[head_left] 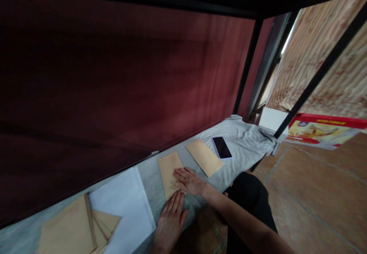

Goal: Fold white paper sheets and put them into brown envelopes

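A tan paper envelope (169, 168) lies flat on the grey cloth in front of me. My right hand (189, 181) rests on its right side, fingers stretched out and pointing left. At its near edge lies my left hand (171, 217), palm down with the fingers extended and the thumb apart. Neither hand grips anything. Further right lies a second tan envelope (205, 156), and beyond it a smartphone (221, 147) with a dark screen. To the left, a stack of tan envelopes (67, 227) partly covers white paper (123, 208).
Grey cloth (243, 139) covers the narrow bench along a dark red wall (129, 82). Black metal posts (248, 66) rise at the right under a dark overhead frame. A red and yellow printed box (323, 131) stands on the tiled floor (312, 189), near a patterned curtain (323, 62).
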A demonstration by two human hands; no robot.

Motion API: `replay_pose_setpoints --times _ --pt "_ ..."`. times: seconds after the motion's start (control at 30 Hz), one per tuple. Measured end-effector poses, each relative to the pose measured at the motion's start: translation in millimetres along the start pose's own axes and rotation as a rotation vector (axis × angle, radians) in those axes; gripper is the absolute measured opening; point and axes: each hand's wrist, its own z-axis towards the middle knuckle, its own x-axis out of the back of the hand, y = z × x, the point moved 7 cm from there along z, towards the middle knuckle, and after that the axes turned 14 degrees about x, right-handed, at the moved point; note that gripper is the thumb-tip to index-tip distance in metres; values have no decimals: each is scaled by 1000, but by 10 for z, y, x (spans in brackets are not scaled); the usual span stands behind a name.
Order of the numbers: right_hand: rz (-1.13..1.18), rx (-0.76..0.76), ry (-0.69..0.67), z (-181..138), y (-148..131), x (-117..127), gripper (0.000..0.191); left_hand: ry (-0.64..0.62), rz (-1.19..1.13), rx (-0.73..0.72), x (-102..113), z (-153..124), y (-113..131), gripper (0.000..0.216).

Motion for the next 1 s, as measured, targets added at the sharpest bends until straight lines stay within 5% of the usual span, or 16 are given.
replay_pose_setpoints --times 0.27,0.53,1.0 --pt "-47 15 16 348 389 -94 56 -46 -5 26 28 -16 25 51" --pt "-49 -128 18 494 603 -194 55 -86 -30 46 61 -16 52 54" --pt "138 95 -114 -217 -26 -59 54 -97 -18 57 86 -6 73 50"
